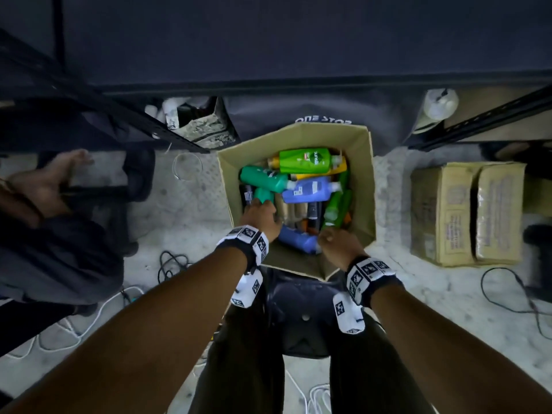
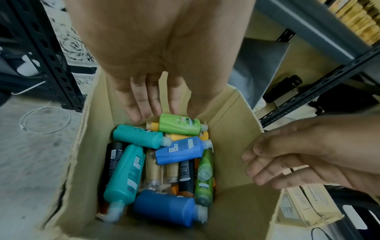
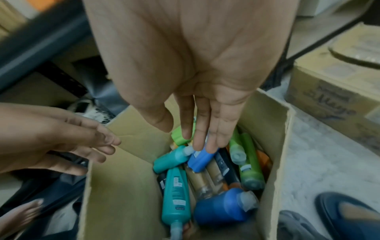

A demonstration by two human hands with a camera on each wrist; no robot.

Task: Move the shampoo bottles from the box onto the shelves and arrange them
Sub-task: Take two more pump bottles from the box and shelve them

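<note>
Currently both hands are over the open cardboard box (image 1: 363, 186), which sits on the floor (image 1: 185, 204) in front of the shelves (image 1: 298, 85).

Left hand (image 2: 162, 53): fingers (image 2: 141, 100) straight and close together, pointing down into the box, nothing held. In the left wrist view the tips hang above the pile, apart from it. The head view puts this hand right by the long teal bottle (image 2: 125, 175); can't tell from there if it touches.

Right hand (image 3: 197, 68): fingers likewise extended, slightly spread, thumb out to the side, nothing gripped. Tips are over the light blue bottle (image 3: 200, 160); contact can't be told.

Shampoo bottles are all lying jumbled inside the box: lime green one (image 2: 180, 125) on top at the far end, second teal one (image 2: 138, 136) beside it, dark blue one (image 2: 164, 207) at the near end, plus gold, black, orange and green ones underneath.

A closed carton (image 1: 466, 213) is on the floor to the right, cables (image 1: 507, 291) around it.
</note>
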